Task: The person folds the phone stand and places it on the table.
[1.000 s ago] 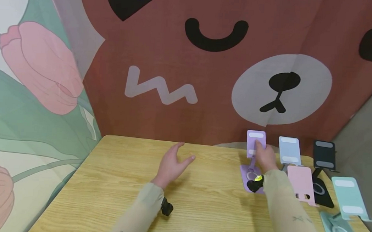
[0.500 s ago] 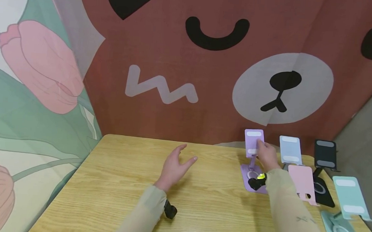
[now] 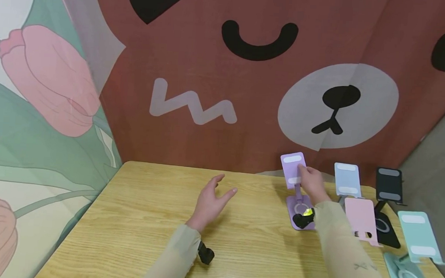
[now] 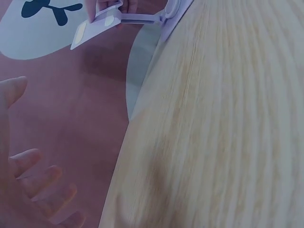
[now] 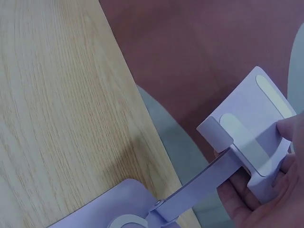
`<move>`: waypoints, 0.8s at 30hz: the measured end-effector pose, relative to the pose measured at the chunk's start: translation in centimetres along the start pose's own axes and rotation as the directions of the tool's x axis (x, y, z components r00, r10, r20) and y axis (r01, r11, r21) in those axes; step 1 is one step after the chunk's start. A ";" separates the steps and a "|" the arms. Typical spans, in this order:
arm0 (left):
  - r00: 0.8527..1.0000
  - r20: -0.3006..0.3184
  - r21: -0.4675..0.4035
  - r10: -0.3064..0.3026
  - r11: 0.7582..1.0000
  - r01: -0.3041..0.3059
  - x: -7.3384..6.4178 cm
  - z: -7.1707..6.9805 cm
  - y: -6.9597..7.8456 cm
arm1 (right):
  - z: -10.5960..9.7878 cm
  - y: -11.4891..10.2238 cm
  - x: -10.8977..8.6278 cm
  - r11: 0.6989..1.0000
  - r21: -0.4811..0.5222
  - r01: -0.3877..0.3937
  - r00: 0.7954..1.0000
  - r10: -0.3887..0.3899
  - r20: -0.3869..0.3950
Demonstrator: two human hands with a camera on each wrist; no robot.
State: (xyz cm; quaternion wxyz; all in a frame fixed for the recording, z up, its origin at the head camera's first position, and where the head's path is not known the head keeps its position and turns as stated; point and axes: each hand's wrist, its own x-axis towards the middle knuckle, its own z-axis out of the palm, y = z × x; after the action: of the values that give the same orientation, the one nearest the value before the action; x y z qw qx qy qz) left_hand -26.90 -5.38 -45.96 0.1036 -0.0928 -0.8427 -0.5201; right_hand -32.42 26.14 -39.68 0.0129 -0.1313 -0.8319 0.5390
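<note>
My right hand [image 3: 314, 185] grips the upper plate of a purple phone stand [image 3: 292, 169], thumb on the front face and fingers behind. The stand's plate leans to the left above its arm, and its base [image 3: 298, 201] rests on the table near the back edge. In the right wrist view the plate [image 5: 251, 114] shows two pale pads and a folded lip, with the hinged arm [image 5: 199, 187] running down to the base. My left hand [image 3: 208, 204] hovers over the middle of the table, fingers spread and holding nothing.
To the right stand more phone stands: a light blue one [image 3: 347, 180], a pink one [image 3: 360, 217], a black one [image 3: 389, 185] and a mint green one [image 3: 419, 236]. A bear-patterned cloth [image 3: 191, 145] hangs behind the wooden table [image 3: 137, 219].
The purple plate has moved left and tilted leftward with my right hand, while its base stays in about the same place. My left hand has drifted slightly right.
</note>
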 end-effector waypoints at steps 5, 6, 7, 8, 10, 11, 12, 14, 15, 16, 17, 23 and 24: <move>1.000 0.011 -0.026 -0.005 1.000 0.005 -0.1 0.1 0.4 | 0.6 -0.5 -0.3 0.999 0.015 0.029 1.000 -0.029 0.007; 1.000 0.011 -0.032 -0.003 0.999 0.003 -0.2 0.1 0.4 | 0.7 -0.6 -0.4 0.999 0.018 0.036 0.999 -0.036 0.004; 1.000 0.012 -0.038 -0.005 0.999 0.005 -0.2 0.1 0.4 | 0.8 -0.8 -0.4 0.999 0.023 0.045 0.999 -0.045 -0.001; 1.000 0.012 -0.042 -0.007 0.999 0.007 -0.2 0.2 0.4 | 0.9 -0.9 -0.5 0.998 0.024 0.052 0.999 -0.052 -0.006; 1.000 0.014 -0.053 -0.007 0.999 0.007 -0.3 0.3 0.5 | 1.1 -1.3 -0.7 0.997 0.022 0.068 0.998 -0.068 -0.017; 1.000 0.014 -0.057 -0.009 0.998 0.010 -0.3 0.3 0.5 | 1.1 -1.5 -0.7 0.997 0.019 0.076 0.997 -0.076 -0.023; 1.000 0.013 -0.062 -0.008 0.998 0.008 -0.3 0.3 0.5 | 1.2 -1.7 -0.8 0.996 0.022 0.084 0.996 -0.083 -0.027; 1.000 0.017 -0.073 -0.012 0.997 0.013 -0.4 0.3 0.6 | 1.3 -2.2 -0.9 0.995 0.026 0.095 0.995 -0.094 -0.040; 1.000 0.020 -0.078 -0.012 0.997 0.014 -0.4 0.4 0.6 | 1.4 -2.4 -1.0 0.995 0.036 0.097 0.994 -0.095 -0.044; 1.000 0.021 -0.083 -0.016 0.996 0.018 -0.4 0.4 0.6 | 1.5 -2.6 -1.1 0.994 0.047 0.098 0.994 -0.096 -0.049; 1.000 0.022 -0.088 -0.017 0.996 0.019 -0.5 0.5 0.6 | 1.6 -2.8 -1.2 0.994 0.058 0.097 0.994 -0.094 -0.054; 1.000 0.030 -0.124 -0.008 0.992 0.012 -0.7 1.0 0.7 | 2.3 -4.3 -1.9 0.985 0.147 0.091 0.994 -0.081 -0.074; 1.000 0.028 -0.130 -0.003 0.991 0.007 -0.7 1.0 0.8 | 2.4 -4.6 -2.0 0.983 0.160 0.093 0.994 -0.082 -0.074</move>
State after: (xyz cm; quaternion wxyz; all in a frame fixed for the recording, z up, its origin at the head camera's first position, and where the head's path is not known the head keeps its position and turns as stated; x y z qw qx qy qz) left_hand -26.09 -4.13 -45.94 0.0842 -0.1044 -0.8086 -0.5729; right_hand -31.83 21.79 -36.31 0.0755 -0.1111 -0.7890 0.5996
